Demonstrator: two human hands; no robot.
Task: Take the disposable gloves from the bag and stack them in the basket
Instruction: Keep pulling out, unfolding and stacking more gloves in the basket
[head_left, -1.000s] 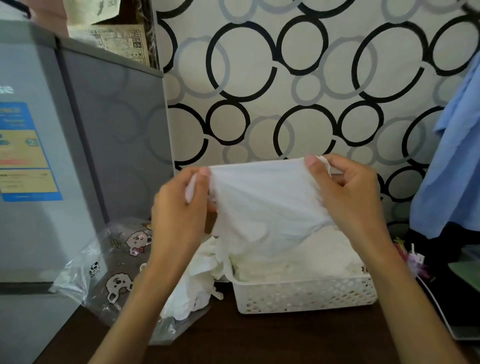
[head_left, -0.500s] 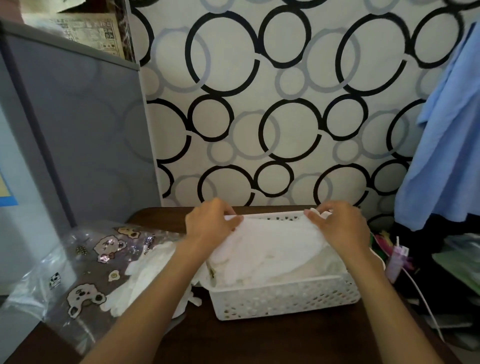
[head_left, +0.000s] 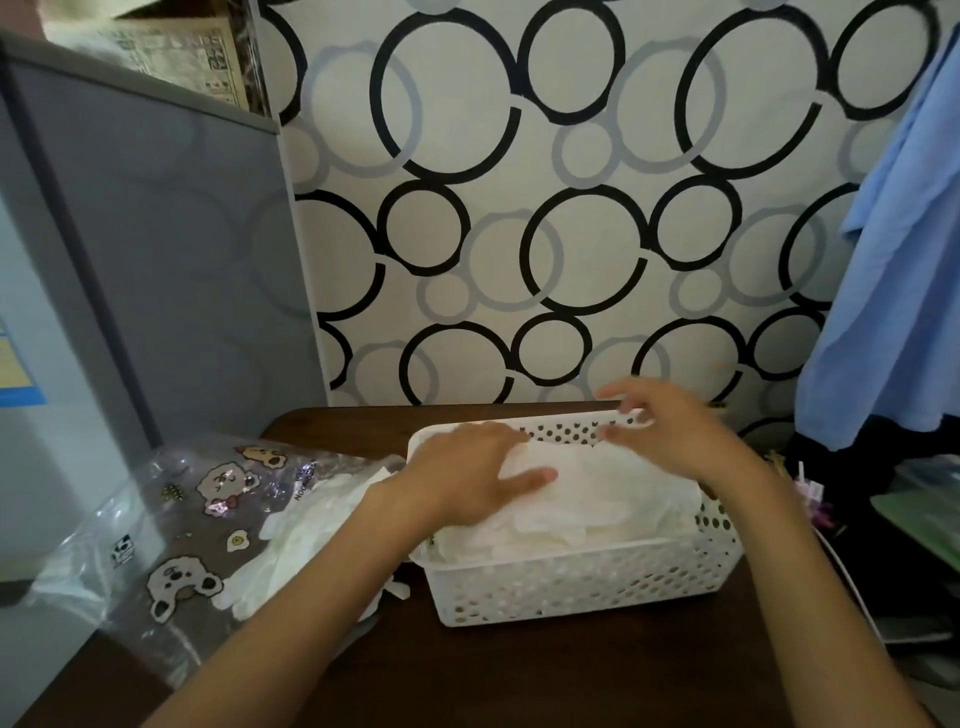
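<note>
Glove (head_left: 597, 499) lowered into basket (head_left: 582, 582) (bottom hidden)

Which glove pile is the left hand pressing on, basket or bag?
The pile in the white basket. The left hand lies flat on those gloves; the gloves in the printed bag lie untouched left of the basket.

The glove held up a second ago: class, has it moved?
Yes. The glove came down from in front of the wallpaper into the white basket; the left hand presses it flat.
</note>
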